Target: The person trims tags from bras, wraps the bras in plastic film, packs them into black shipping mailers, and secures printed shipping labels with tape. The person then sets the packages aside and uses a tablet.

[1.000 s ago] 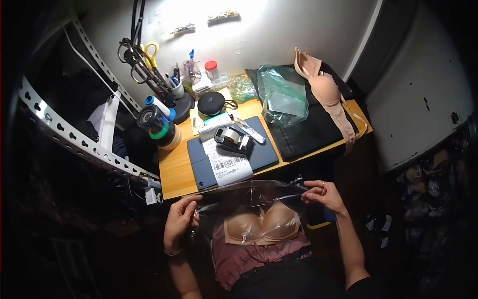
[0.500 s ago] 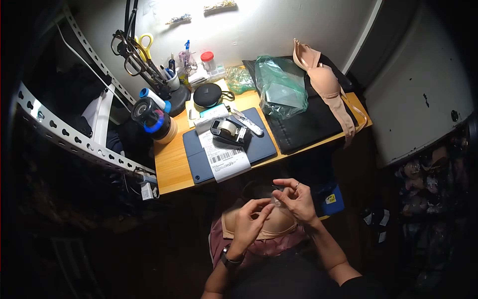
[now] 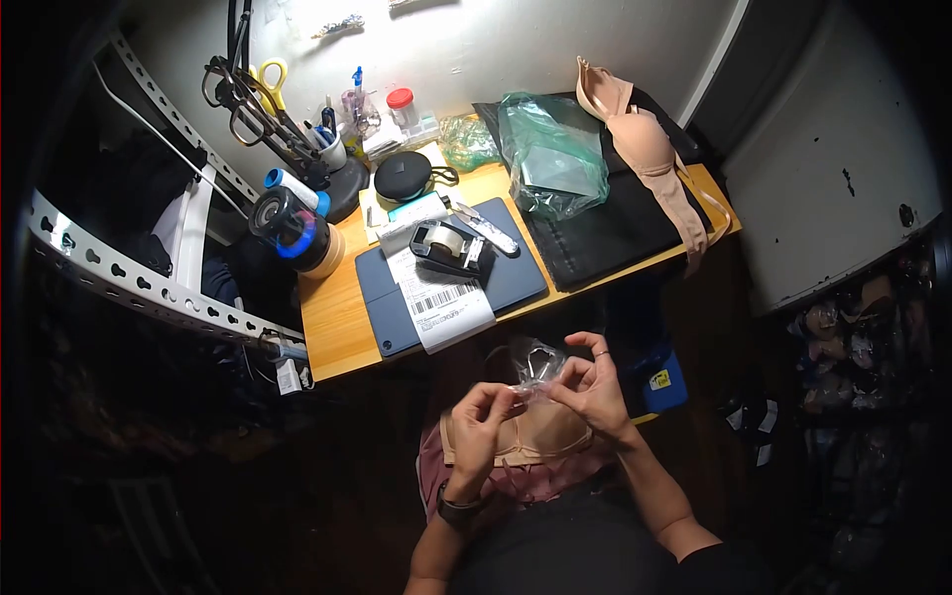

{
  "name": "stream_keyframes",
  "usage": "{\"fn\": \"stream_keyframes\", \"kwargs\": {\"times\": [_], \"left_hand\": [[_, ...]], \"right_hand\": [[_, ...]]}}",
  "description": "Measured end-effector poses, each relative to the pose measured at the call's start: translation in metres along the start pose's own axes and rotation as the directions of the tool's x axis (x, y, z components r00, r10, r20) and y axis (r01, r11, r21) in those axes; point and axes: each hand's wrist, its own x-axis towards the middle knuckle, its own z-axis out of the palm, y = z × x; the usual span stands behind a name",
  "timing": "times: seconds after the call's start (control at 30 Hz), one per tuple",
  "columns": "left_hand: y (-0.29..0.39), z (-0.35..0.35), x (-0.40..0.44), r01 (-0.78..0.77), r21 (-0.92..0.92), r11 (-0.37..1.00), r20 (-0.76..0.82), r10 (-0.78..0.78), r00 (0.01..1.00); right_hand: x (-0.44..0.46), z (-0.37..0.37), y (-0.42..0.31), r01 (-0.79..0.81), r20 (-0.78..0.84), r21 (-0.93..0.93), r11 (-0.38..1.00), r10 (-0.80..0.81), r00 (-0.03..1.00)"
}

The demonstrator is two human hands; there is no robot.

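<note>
A small clear plastic bag point(image 3: 536, 365) is stretched between my two hands, above my lap. Something with a shiny, pale, angular outline shows inside it; its kind is not clear. My left hand point(image 3: 480, 428) pinches the bag's near edge at the left, thumb against fingers. On the right, my right hand point(image 3: 595, 399) grips the same edge between thumb and fingers, its index finger raised and bent. Below both hands, a beige bra point(image 3: 543, 438) lies across my lap on pink fabric point(image 3: 516, 481).
Ahead stands a wooden desk point(image 3: 337, 342) with a tape dispenser point(image 3: 443, 246), a printed label point(image 3: 446, 315), a blue-grey flat case point(image 3: 382, 309) and a box cutter point(image 3: 491, 233). At right are a green plastic bag point(image 3: 550, 149) and another beige bra point(image 3: 645, 149). A perforated metal rack point(image 3: 149, 273) borders the left.
The clear bag has come into plain view, now spread between both hands. My hands have turned and moved slightly up and apart. The view has shifted slightly.
</note>
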Motion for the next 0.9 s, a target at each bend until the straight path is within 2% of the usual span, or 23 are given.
{"fn": "stream_keyframes", "kwargs": {"times": [0.03, 0.07, 0.1, 0.13, 0.2, 0.23, 0.27, 0.3, 0.33, 0.37, 0.4, 0.43, 0.47, 0.5, 0.57, 0.6, 0.67, 0.7, 0.73, 0.8, 0.83, 0.87, 0.9], "left_hand": [[0.007, -0.003, 0.0, 0.053, -0.198, 0.979, 0.039, -0.046, 0.998], [0.014, -0.007, 0.001, 0.111, -0.386, 0.916, 0.086, -0.084, 0.993], [0.017, -0.018, -0.001, 0.191, -0.573, 0.797, 0.154, -0.123, 0.98], [0.019, -0.025, -0.003, 0.203, -0.64, 0.741, 0.192, -0.102, 0.976], [0.02, -0.03, -0.003, 0.338, -0.639, 0.691, 0.202, -0.273, 0.941], [0.021, -0.03, -0.004, 0.336, -0.64, 0.691, 0.199, -0.273, 0.941], [0.021, -0.029, -0.005, 0.277, -0.486, 0.829, 0.131, -0.244, 0.961], [0.022, -0.027, -0.005, 0.215, -0.306, 0.928, 0.072, -0.202, 0.977], [0.01, -0.029, -0.004, 0.042, -0.108, 0.993, -0.049, -0.048, 0.998], [-0.002, -0.031, -0.001, -0.061, 0.115, 0.992, -0.158, 0.079, 0.984], [-0.013, -0.034, 0.004, -0.141, 0.341, 0.93, -0.232, 0.228, 0.946], [-0.02, -0.038, 0.011, -0.113, 0.151, 0.982, -0.263, 0.15, 0.953], [-0.026, -0.043, 0.014, -0.114, 0.151, 0.982, -0.265, 0.152, 0.952], [-0.025, -0.045, 0.015, -0.072, 0.052, 0.996, -0.32, 0.085, 0.944], [-0.026, -0.053, 0.021, -0.053, -0.135, 0.989, -0.434, -0.01, 0.901], [-0.019, -0.055, 0.022, -0.093, -0.195, 0.976, -0.463, -0.008, 0.887], [-0.019, -0.058, 0.023, -0.117, -0.167, 0.979, -0.491, 0.02, 0.871], [-0.013, -0.058, 0.019, -0.006, -0.086, 0.996, -0.412, -0.03, 0.911], [-0.007, -0.058, 0.013, 0.102, 0.006, 0.995, -0.334, -0.094, 0.938], [-0.001, -0.062, -0.002, 0.112, 0.343, 0.933, 0.098, -0.154, 0.983], [0.028, -0.051, -0.016, 0.197, 0.36, 0.912, 0.157, -0.267, 0.951], [0.051, -0.048, -0.025, 0.277, 0.38, 0.882, 0.213, -0.375, 0.902], [0.051, -0.062, -0.033, 0.237, 0.253, 0.938, 0.121, -0.274, 0.954]], "right_hand": [[0.003, -0.01, 0.01, 0.101, -0.066, -0.277, 0.956, -0.123, 0.99], [0.004, -0.016, 0.018, 0.168, -0.095, -0.537, 0.827, -0.257, 0.962], [0.007, -0.016, 0.011, 0.117, -0.21, -0.649, 0.752, -0.325, 0.922], [0.014, -0.027, 0.014, 0.085, -0.275, -0.683, 0.726, -0.363, 0.89], [0.024, -0.04, 0.013, 0.066, -0.251, -0.801, 0.594, -0.434, 0.865], [0.027, -0.037, 0.014, 0.115, -0.216, -0.817, 0.565, -0.485, 0.847], [0.03, -0.036, 0.015, 0.117, -0.216, -0.815, 0.568, -0.484, 0.848], [0.034, -0.036, 0.018, 0.096, -0.243, -0.542, 0.835, -0.265, 0.933], [0.036, -0.026, 0.01, 0.003, -0.18, -0.2, 0.98, -0.04, 0.983], [0.029, -0.016, -0.001, -0.173, -0.066, 0.17, 0.97, 0.187, 0.98], [0.027, -0.008, -0.004, -0.289, 0.083, 0.416, 0.862, 0.281, 0.956], [0.026, -0.008, 0.0, -0.337, 0.172, 0.469, 0.816, 0.29, 0.941], [0.026, -0.011, 0.005, -0.389, 0.258, 0.513, 0.765, 0.295, 0.92], [0.026, -0.018, 0.01, -0.393, 0.257, 0.512, 0.764, 0.3, 0.919], [0.029, -0.033, 0.016, -0.615, 0.561, 0.6, 0.511, 0.28, 0.779], [0.019, -0.005, -0.02, -0.45, 0.125, 0.447, 0.773, 0.444, 0.887], [0.019, -0.013, -0.015, -0.23, 0.22, 0.222, 0.947, 0.181, 0.958], [0.022, -0.013, -0.006, 0.126, 0.255, -0.131, 0.983, -0.09, 0.963], [0.025, -0.019, -0.004, 0.381, 0.374, -0.588, 0.714, -0.178, 0.91], [0.029, -0.008, 0.005, 0.354, 0.319, -0.875, 0.331, -0.157, 0.935], [0.038, -0.008, 0.017, 0.283, 0.251, -0.914, 0.293, -0.141, 0.958], [0.051, -0.013, 0.019, 0.334, 0.347, -0.895, 0.295, -0.009, 0.938], [0.072, -0.025, 0.034, 0.303, 0.564, -0.681, 0.666, 0.214, 0.798]]}}
